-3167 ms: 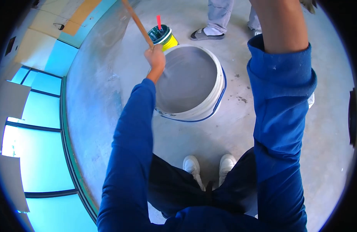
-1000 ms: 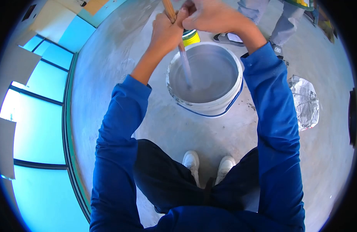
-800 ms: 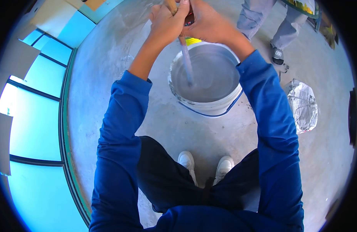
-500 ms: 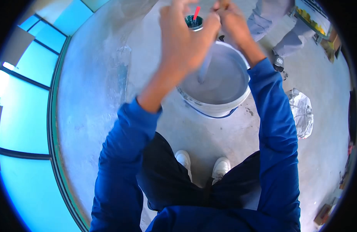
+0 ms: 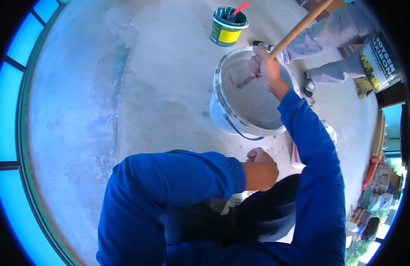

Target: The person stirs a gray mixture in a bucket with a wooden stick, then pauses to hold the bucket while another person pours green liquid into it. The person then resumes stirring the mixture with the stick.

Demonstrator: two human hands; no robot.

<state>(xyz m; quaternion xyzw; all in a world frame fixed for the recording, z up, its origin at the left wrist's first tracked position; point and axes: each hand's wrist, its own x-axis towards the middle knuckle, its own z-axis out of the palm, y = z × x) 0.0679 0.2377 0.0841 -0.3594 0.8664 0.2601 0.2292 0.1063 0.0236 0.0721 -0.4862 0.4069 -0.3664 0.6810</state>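
My right hand (image 5: 268, 71) is closed around a long wooden stick (image 5: 302, 26). The stick slants down to the left, its lower end sunk in a thick grey mixture (image 5: 254, 102). That mixture sits in a big white bucket (image 5: 225, 104) with a smeared rim. Bent in across my lap, my left hand (image 5: 262, 170) is curled into a fist below the bucket. Nothing shows sticking out of it, though its palm side is hidden.
Beyond the bucket stands a small green pail (image 5: 226, 33) with a red-handled tool (image 5: 241, 7) in it. Another person's legs (image 5: 333, 37) are at the upper right, beside a labelled container (image 5: 380, 64). A bag (image 5: 297, 155) lies behind my right arm. Piled materials (image 5: 380, 186) stand far right.
My left hand has come down from above the bucket to my lap. My right hand is lower, over the bucket, on the stick. The view has turned, bringing the green pail fully into sight.
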